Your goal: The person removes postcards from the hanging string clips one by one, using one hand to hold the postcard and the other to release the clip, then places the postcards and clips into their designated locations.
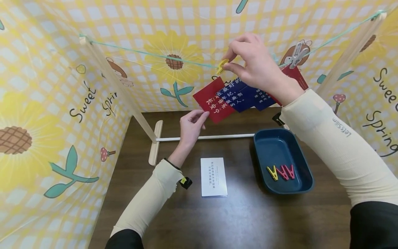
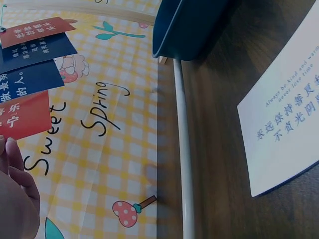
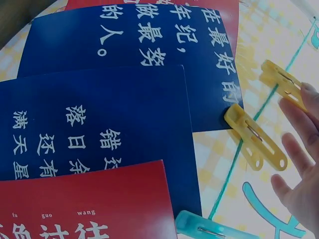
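Observation:
In the head view my right hand (image 1: 253, 60) pinches a yellow clothespin (image 1: 221, 66) at the green string, just above a red card (image 1: 214, 100). A small gap shows between clothespin and card. My left hand (image 1: 191, 126) pinches that red card at its lower left corner. Two blue cards and another red card (image 1: 295, 76) hang in an overlapping row to the right. The right wrist view shows a second yellow clothespin (image 3: 254, 134) clipped on a blue card (image 3: 129, 35) and a teal clothespin (image 3: 214, 226) lower on the string. A grey clothespin (image 1: 298, 54) grips the far right card.
The green string (image 1: 149, 53) spans two wooden posts (image 1: 118, 88), joined below by a white rod (image 1: 225, 136). A dark blue tray (image 1: 280, 136) holds one yellow and two pink clothespins (image 1: 286, 172). A white printed card (image 1: 214, 176) lies on the brown table (image 1: 236, 218).

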The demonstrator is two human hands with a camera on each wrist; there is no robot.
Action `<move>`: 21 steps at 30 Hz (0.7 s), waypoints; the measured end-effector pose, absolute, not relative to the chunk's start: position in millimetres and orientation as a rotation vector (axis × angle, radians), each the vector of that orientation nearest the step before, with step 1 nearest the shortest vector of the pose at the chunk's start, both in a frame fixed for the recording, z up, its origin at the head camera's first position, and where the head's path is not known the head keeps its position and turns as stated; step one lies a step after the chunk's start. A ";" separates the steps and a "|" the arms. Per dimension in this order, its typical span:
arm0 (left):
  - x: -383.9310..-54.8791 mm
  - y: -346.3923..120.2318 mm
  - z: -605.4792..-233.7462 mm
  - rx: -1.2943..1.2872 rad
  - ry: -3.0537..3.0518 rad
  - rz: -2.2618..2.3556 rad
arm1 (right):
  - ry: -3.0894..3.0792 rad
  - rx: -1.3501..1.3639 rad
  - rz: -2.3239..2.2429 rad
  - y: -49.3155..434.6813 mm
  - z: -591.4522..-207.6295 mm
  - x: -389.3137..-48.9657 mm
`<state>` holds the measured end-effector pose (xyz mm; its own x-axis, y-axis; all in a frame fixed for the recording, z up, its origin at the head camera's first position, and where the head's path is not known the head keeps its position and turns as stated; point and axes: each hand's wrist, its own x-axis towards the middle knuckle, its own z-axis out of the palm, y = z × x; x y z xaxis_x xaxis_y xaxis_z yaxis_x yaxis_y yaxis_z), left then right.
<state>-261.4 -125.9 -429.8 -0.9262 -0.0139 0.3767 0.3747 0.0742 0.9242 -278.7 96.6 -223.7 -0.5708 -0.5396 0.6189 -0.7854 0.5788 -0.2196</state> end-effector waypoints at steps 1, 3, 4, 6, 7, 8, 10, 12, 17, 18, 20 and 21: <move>-260.7 -127.1 -430.5 -0.357 -2.072 -1.928 | -2.307 1.051 0.666 96.0 -224.2 -278.7; -259.0 -129.5 -431.7 -0.347 -2.073 -1.941 | -2.300 1.040 0.675 94.5 -224.6 -278.3; -258.0 -130.5 -432.4 -0.338 -2.075 -1.946 | -2.299 1.036 0.675 94.0 -224.7 -278.0; -256.1 -132.8 -434.1 -0.321 -2.078 -1.952 | -2.297 1.033 0.676 92.8 -224.6 -278.0; -255.1 -134.1 -435.2 -0.315 -2.077 -1.956 | -2.293 1.033 0.677 92.2 -224.7 -278.2; -254.2 -135.2 -436.2 -0.309 -2.080 -1.958 | -2.288 1.034 0.674 91.8 -224.8 -278.4; -252.4 -137.1 -438.4 -0.299 -2.088 -1.957 | -2.258 1.045 0.659 91.1 -225.4 -278.7; -251.0 -139.1 -440.8 -0.296 -2.091 -1.961 | -2.221 1.054 0.655 90.3 -226.7 -279.2; -246.2 -144.5 -446.5 -0.280 -2.092 -1.979 | -2.119 1.073 0.666 88.1 -230.3 -278.8; -245.1 -145.7 -448.0 -0.277 -2.090 -1.985 | -2.100 1.078 0.668 87.9 -230.7 -278.7; -242.8 -148.0 -450.7 -0.268 -2.094 -1.992 | -2.058 1.094 0.656 87.5 -231.2 -278.4; -241.8 -149.0 -452.3 -0.261 -2.096 -1.998 | -2.036 1.103 0.652 87.4 -231.5 -278.3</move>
